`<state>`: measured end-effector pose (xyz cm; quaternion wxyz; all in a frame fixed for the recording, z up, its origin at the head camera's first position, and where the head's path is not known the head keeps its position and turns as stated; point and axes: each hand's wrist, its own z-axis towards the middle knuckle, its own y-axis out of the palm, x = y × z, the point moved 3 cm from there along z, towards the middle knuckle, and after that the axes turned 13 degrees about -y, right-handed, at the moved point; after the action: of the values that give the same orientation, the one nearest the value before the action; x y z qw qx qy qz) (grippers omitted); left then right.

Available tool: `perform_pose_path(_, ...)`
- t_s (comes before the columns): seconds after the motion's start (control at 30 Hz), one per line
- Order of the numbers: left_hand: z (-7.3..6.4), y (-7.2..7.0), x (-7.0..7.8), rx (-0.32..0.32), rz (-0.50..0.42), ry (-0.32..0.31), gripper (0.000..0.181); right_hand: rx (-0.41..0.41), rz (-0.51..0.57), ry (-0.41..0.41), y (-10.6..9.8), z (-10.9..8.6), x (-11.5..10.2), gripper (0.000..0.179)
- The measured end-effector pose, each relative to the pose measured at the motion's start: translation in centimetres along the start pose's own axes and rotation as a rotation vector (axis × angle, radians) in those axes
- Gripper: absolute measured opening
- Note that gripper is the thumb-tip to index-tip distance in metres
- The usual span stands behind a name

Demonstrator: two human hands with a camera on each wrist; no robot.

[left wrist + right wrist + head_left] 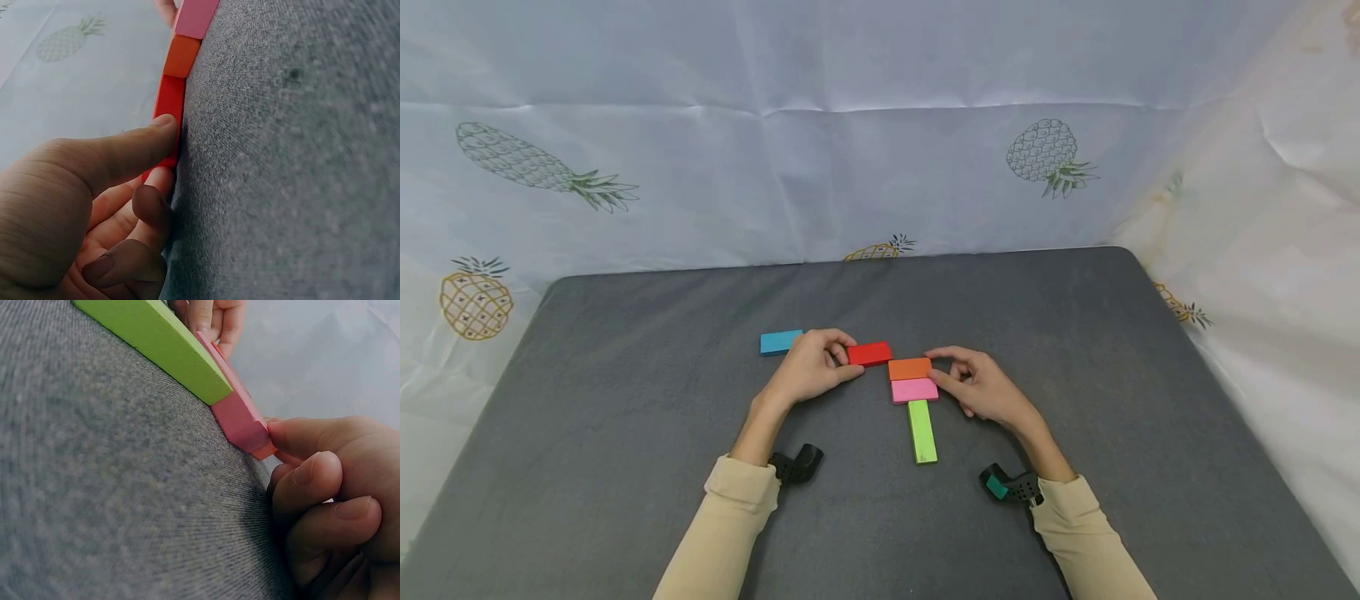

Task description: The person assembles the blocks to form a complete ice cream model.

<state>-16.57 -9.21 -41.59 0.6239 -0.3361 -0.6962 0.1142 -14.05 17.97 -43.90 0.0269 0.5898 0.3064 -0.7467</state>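
Observation:
My left hand (814,365) pinches a red block (870,354) between thumb and fingers; the left wrist view shows the thumb pressed along the red block's near side. My right hand (988,387) grips the right end of an orange block (909,369), thumb on the near side and index finger at the far corner. Against the orange block's near side lies a pink block (914,390). A green block (922,433) points toward me from the pink one. The red block's right end meets the orange block's left far corner.
A blue block (779,342) lies left of the red one, its right end partly behind my left hand. The grey cloth-covered table (625,433) ends at a white curtain (775,192) printed with pineapples. Both wrists wear black camera mounts.

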Motion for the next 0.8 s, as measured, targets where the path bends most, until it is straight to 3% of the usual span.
perform_pose_path(0.8,1.5,1.1,0.9,-0.031,0.016,-0.002,0.033,0.016,0.005,0.009,0.1,0.0,0.0,0.038)
